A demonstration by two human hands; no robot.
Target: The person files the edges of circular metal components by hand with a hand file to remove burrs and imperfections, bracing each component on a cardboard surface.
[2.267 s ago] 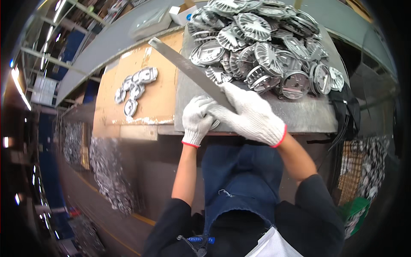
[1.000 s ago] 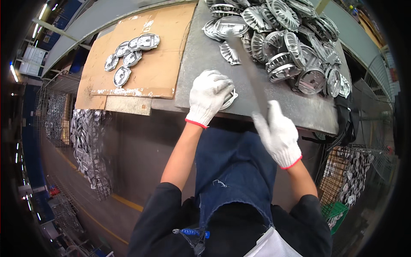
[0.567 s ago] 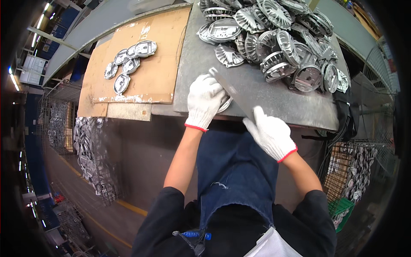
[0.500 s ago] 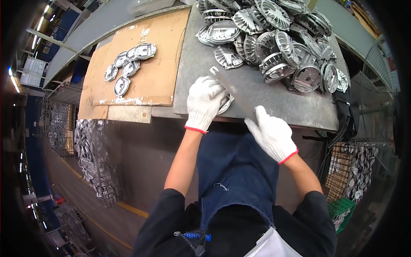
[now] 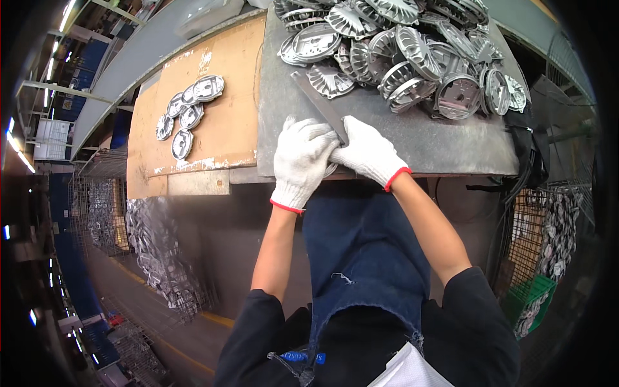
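My right hand (image 5: pixel 371 153), in a white knitted glove with a red cuff, is closed around the lower end of a long flat grey metal file (image 5: pixel 317 102). The file slants up and left over the grey tabletop. Just beside it my left hand (image 5: pixel 302 155), gloved alike, grips a round silver metal casting at the table's front edge. Most of that casting (image 5: pixel 331 170) is hidden under both hands; only a bit of rim shows. The two hands touch or nearly touch.
A heap of finned round castings (image 5: pixel 412 58) covers the far right of the metal table (image 5: pixel 464 148). Several similar castings (image 5: pixel 191 116) lie on a cardboard sheet (image 5: pixel 235 71) to the left. Wire baskets (image 5: pixel 97 206) of parts and a green crate (image 5: pixel 532 303) stand below.
My right hand has moved left and up with the file, coming up against my left hand. The left hand stays on the casting. The view has shifted slightly.
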